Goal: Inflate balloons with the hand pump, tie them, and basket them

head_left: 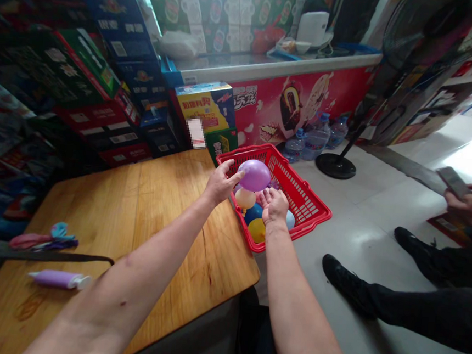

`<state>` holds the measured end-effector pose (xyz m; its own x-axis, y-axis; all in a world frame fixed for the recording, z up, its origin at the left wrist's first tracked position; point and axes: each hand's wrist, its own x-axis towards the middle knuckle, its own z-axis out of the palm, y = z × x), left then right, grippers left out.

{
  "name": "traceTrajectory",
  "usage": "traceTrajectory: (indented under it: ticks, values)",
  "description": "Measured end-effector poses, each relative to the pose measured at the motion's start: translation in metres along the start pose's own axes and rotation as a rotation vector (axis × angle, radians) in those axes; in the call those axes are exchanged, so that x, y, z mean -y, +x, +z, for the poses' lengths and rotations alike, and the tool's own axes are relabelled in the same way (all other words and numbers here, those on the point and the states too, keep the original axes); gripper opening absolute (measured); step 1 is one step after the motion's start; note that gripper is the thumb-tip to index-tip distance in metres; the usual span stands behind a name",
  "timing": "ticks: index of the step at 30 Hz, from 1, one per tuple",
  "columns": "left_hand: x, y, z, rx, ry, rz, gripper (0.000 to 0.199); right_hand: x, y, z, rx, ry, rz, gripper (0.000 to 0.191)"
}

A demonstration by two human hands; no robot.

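Observation:
An inflated purple balloon [254, 175] is over the red plastic basket [315, 210], between my two hands. My left hand [219, 183] is at its left end, with thumb and fingers apart and a fingertip at the balloon's edge. Below and right of it, my right hand [275, 205] is over the basket, its fingers loosely bent and apart, holding nothing. Inside the basket lie a cream balloon [245, 198], a blue balloon [253, 214], a yellow balloon [256, 231] and a light blue balloon [290, 220], partly hidden by my right hand.
On the wooden table [167, 204] lie a purple balloon pump [56, 278], several limp balloons [49, 239] and a dark strap [47, 256]. Boxes and a chest freezer [278, 70] stand behind. Water bottles [317, 139] and a fan base [335, 165] are on the floor. Another person holds a phone [452, 181].

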<state>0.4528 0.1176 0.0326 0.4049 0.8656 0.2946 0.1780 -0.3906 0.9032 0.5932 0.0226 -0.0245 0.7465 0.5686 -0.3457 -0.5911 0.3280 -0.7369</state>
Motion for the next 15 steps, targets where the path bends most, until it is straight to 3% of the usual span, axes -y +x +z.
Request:
traceTrajectory:
  ticks: [6, 15]
  values:
    - [0.009, -0.034, -0.028, -0.013, -0.006, -0.039, 0.053, -0.012, -0.006, 0.004, -0.053, -0.047, 0.054, 0.025]
    - [0.016, -0.131, -0.109, -0.145, 0.065, -0.112, 0.047, -0.025, -0.059, 0.032, 0.079, -0.127, 0.121, 0.019]
